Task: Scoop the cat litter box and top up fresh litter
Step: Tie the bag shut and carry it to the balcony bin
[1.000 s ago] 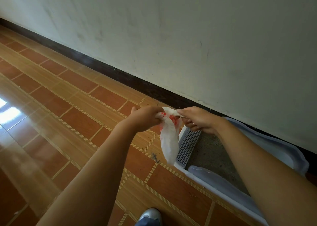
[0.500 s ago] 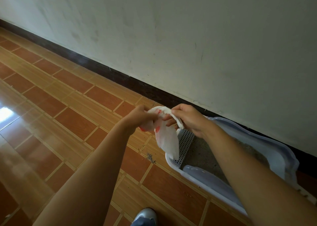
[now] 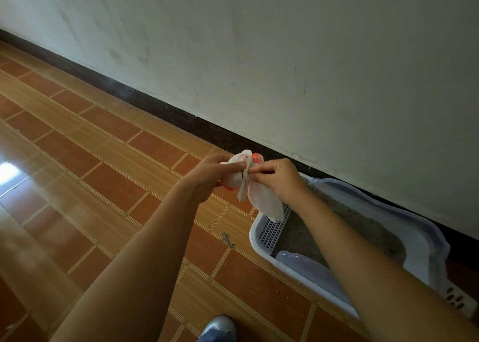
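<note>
In the head view, both bare hands met in front of the person, above the tiled floor (image 3: 108, 160) and just left of the litter box (image 3: 261, 240). The left hand (image 3: 207, 175) was closed around a bunched white plastic bag (image 3: 261, 199) with red print, and the right hand (image 3: 280, 178) pinched the same bag's upper edge between thumb and fingertips, so both were clamped on the bag. Its loose lower end hung down over the box's grated left end. The box sat on the floor against the dark skirting (image 3: 155, 105) at the foot of the wall, grey litter (image 3: 337, 227) showing inside it. A few small scraps lay on the tiles near its left corner.

The bag seemed to be getting opened or tied; which could not be told. Thin film could tear under opposing pulls, or slip from the pinch and drop into the litter. If it already held waste, a tear would spill it onto the tiles.
</note>
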Available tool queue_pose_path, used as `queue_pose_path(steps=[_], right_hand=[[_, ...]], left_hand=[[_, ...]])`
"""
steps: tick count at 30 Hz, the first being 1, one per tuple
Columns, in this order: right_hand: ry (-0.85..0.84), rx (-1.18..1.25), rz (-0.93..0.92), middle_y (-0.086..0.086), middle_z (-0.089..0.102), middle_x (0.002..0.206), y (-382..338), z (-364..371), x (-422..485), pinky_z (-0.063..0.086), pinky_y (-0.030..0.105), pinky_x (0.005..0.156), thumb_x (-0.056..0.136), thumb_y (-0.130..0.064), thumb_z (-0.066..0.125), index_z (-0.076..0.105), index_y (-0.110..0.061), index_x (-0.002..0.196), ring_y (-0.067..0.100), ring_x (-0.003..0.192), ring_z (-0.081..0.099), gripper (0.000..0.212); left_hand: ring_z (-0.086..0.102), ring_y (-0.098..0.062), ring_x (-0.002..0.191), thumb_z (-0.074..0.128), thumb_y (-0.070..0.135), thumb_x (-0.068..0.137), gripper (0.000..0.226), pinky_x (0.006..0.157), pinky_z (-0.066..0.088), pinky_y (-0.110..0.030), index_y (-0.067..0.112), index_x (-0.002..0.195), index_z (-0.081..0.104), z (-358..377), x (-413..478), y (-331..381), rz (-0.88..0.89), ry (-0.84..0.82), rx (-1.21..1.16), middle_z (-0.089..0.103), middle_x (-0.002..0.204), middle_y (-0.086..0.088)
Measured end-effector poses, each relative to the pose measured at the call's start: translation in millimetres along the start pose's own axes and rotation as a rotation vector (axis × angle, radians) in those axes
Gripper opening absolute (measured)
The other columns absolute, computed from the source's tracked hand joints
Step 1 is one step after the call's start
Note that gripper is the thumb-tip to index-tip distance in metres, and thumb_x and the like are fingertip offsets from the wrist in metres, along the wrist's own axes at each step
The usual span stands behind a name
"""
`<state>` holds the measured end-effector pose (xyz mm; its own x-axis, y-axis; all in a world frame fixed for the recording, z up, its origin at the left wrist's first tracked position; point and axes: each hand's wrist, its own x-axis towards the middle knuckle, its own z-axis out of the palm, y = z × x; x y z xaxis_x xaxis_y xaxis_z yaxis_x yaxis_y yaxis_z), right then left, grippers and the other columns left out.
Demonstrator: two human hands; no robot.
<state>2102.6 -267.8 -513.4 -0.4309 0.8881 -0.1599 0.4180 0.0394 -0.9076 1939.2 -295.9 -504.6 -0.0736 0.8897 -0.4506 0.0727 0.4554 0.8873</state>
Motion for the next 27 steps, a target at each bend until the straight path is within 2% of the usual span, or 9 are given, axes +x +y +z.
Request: queue_pose_path(steps=[6,8,11,13,15,19,22,24,27], right_hand=[[0.160,-0.173,-0.122,0.002,0.063,0.091,4,2,0,0.045,0.016,0.067,0.078,-0.018,0.073,0.062,-0.015,0.085,0.005,0.082,0.056,0.013],[0.169,-0.224,-0.142,-0.001,0.055,0.103,4,0,1,0.045,0.019,0.075,0.077,-0.022,0.074,0.056,-0.018,0.098,0.011,0.098,0.051,0.028],[-0.009,-0.218,-0.166,0.001,0.044,0.137,2,-4,0,0.040,0.030,0.100,0.080,-0.021,0.070,0.050,-0.021,0.129,0.014,0.130,0.035,0.052],[-0.075,-0.217,-0.140,0.002,0.046,0.138,4,-4,0,0.040,0.030,0.099,0.082,-0.023,0.069,0.054,-0.023,0.128,0.016,0.132,0.038,0.049],[-0.057,-0.228,-0.142,0.000,0.060,0.121,7,-6,0,0.046,0.024,0.088,0.081,-0.026,0.070,0.059,-0.021,0.120,0.014,0.116,0.053,0.041],[-0.006,-0.205,-0.105,-0.005,0.063,0.093,7,-7,0,0.050,0.019,0.068,0.081,-0.032,0.069,0.063,-0.016,0.103,0.008,0.088,0.059,0.028],[0.026,-0.173,-0.088,-0.001,0.065,0.091,7,-5,2,0.056,0.033,0.077,0.082,-0.032,0.068,0.063,-0.014,0.099,0.013,0.089,0.061,0.025],[0.038,-0.153,-0.084,0.000,0.065,0.089,6,-5,3,0.055,0.035,0.079,0.083,-0.031,0.067,0.063,-0.014,0.097,0.014,0.088,0.061,0.022],[0.050,-0.127,-0.091,0.001,0.065,0.084,5,-3,1,0.053,0.034,0.077,0.084,-0.031,0.066,0.062,-0.017,0.090,0.015,0.084,0.061,0.016]], left_hand=[[0.057,-0.023,0.103,0.067,0.025,0.084,0.023,0.082,0.055,-0.033,0.019,0.104,0.056,0,2,0,0.047,-0.004,0.222,0.058,0.113,-0.008],[0.058,-0.023,0.103,0.067,0.023,0.084,0.024,0.084,0.054,-0.034,0.019,0.104,0.057,0,1,1,0.063,-0.047,0.274,0.058,0.113,-0.008],[0.057,-0.019,0.099,0.067,0.020,0.084,0.021,0.084,0.052,-0.031,0.022,0.102,0.057,1,-3,1,0.096,-0.131,0.355,0.057,0.112,-0.004],[0.057,-0.018,0.099,0.068,0.018,0.083,0.026,0.084,0.053,-0.028,0.021,0.106,0.056,1,-4,0,0.120,-0.150,0.388,0.057,0.112,-0.003],[0.058,-0.018,0.098,0.068,0.015,0.082,0.029,0.084,0.054,-0.028,0.018,0.109,0.056,1,-6,0,0.158,-0.147,0.405,0.058,0.111,-0.003],[0.062,-0.014,0.088,0.068,0.005,0.078,0.034,0.070,0.056,-0.023,0.011,0.109,0.056,6,-5,2,0.295,-0.019,0.495,0.061,0.103,-0.003],[0.060,-0.015,0.086,0.065,0.005,0.080,0.027,0.068,0.053,-0.021,0.012,0.105,0.058,14,0,-1,0.415,0.170,0.632,0.060,0.098,-0.001],[0.056,-0.012,0.084,0.062,0.007,0.083,0.022,0.066,0.047,-0.015,0.010,0.104,0.061,17,2,-4,0.493,0.292,0.727,0.061,0.096,0.000],[0.055,-0.015,0.089,0.060,0.009,0.085,0.019,0.072,0.048,-0.022,0.008,0.104,0.063,20,3,-7,0.568,0.394,0.824,0.061,0.101,-0.005]])
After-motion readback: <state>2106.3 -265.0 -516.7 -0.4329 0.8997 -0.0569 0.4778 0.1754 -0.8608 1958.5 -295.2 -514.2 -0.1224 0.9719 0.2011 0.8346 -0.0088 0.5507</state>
